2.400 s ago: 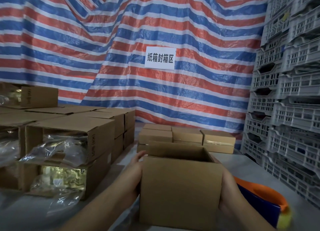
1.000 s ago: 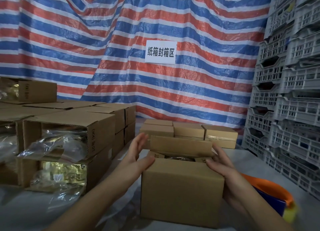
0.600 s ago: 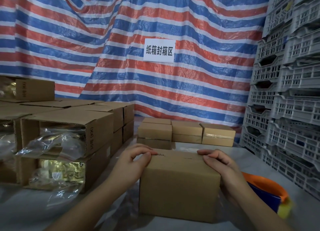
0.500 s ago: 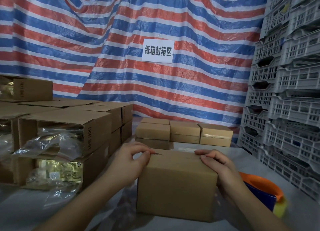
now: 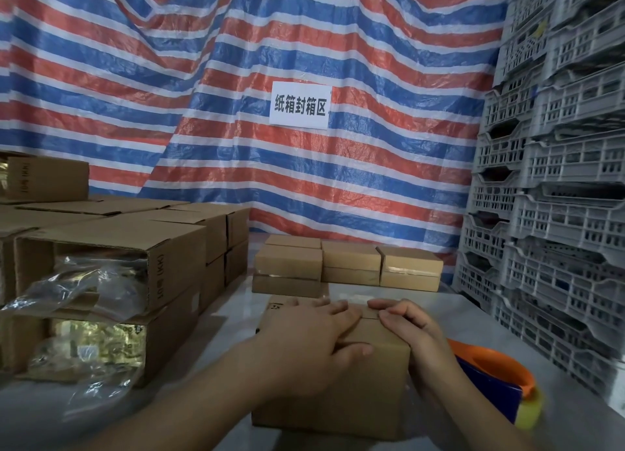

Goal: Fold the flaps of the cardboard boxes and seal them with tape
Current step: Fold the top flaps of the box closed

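A small brown cardboard box (image 5: pixel 365 403) stands on the table right in front of me with its top flaps folded flat. My left hand (image 5: pixel 311 339) lies palm down across the top, fingers spread toward the middle seam. My right hand (image 5: pixel 409 329) rests on the box's right top edge with its fingers curled onto the flaps. An orange and blue tape dispenser (image 5: pixel 490 376) with a yellowish tape roll lies on the table just right of the box. Neither hand touches it.
Several shut small boxes (image 5: pixel 348 264) sit in a row behind. Open cartons with plastic-wrapped goods (image 5: pixel 101 281) are stacked at the left. Grey plastic crates (image 5: pixel 558 180) tower on the right. A striped tarp (image 5: pixel 236 112) hangs behind.
The box stood open with both hands at its sides; the flaps came down, and my left hand has now slid flat over the top while my right presses the right edge.
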A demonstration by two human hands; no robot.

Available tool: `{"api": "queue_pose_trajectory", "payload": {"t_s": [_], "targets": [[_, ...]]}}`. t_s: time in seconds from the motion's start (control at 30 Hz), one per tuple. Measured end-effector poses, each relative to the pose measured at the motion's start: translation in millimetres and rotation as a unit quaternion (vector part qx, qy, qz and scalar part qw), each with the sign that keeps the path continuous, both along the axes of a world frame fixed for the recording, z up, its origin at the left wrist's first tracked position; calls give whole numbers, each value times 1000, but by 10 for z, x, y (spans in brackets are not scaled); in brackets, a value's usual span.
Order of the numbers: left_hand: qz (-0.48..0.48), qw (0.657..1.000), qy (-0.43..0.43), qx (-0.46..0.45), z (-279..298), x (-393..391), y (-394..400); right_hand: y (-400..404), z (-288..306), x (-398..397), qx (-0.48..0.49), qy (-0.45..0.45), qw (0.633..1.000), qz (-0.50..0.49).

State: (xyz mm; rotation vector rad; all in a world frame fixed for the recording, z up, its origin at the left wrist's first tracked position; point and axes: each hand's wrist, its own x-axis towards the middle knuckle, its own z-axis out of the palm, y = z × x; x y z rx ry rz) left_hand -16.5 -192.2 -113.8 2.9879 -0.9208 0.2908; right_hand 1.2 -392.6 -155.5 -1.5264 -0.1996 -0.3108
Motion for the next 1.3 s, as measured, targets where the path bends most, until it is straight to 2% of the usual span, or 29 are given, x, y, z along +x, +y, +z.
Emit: {"api": "queue_pose_trajectory", "payload": {"t_s": [0.07, 0.13, 0.17, 0.23, 0.3, 0.33, 0.37, 0.47, 0.5, 0.53, 0.57, 0.6, 0.7, 0.77, 0.83, 0.9, 1.03, 1.17, 1.23, 1.3], "targets": [[-3, 1000, -5, 6, -13, 6, 8, -7, 96, -28, -43, 8, 999, 3], [0, 1000, -6, 7, -14, 0, 1, -4, 265, -92, -161, -5, 987, -4], [0, 1000, -6, 7, -15, -2, -5, -1, 334, -126, -256, -14, 967, -8], [-3, 1000, -14, -4, -29, -5, -2, 54, 428, -188, -465, -23, 885, 12], [-8, 1000, -19, -17, -50, -7, 16, 128, 457, -235, -577, -10, 816, 40], [-10, 1000, -19, -20, -57, -4, 21, 146, 461, -258, -592, -3, 804, 48], [-11, 999, -21, -21, -63, -1, 19, 148, 483, -283, -584, 5, 809, 62], [-3, 1000, -25, -18, -61, 4, -1, 92, 626, -344, -459, 62, 882, 88], [-1, 1000, -25, -18, -57, 5, -4, 33, 664, -298, -431, 54, 899, 47], [-1, 999, -25, -20, -54, 4, -4, -41, 703, -228, -444, 33, 895, -18], [-1, 999, -27, -22, -54, 3, -2, -137, 728, -152, -488, 26, 868, -88], [-1, 999, -31, -23, -59, 2, 1, -236, 740, -79, -545, 39, 825, -141], [0, 999, -37, -26, -81, 1, -1, -499, 652, 31, -689, 152, 689, -164], [1, 999, -39, -29, -95, 8, -2, -599, 493, 66, -724, 196, 645, -147], [3, 999, -41, -33, -111, 15, 4, -678, 309, 81, -732, 195, 630, -169], [2, 999, -45, -30, -123, 20, 7, -769, 129, 97, -718, 196, 635, -209], [-1, 999, -44, -30, -120, 16, 11, -891, -130, 113, -654, 209, 693, -222], [-10, 999, -33, -40, -89, -9, 22, -931, -147, 121, -628, 148, 722, -251], [-13, 999, -23, -41, -80, -13, 27, -902, 49, 122, -588, 113, 759, -258], [-14, 999, -11, -44, -64, -7, 35, -822, 367, 129, -512, 80, 813, -265]]}}
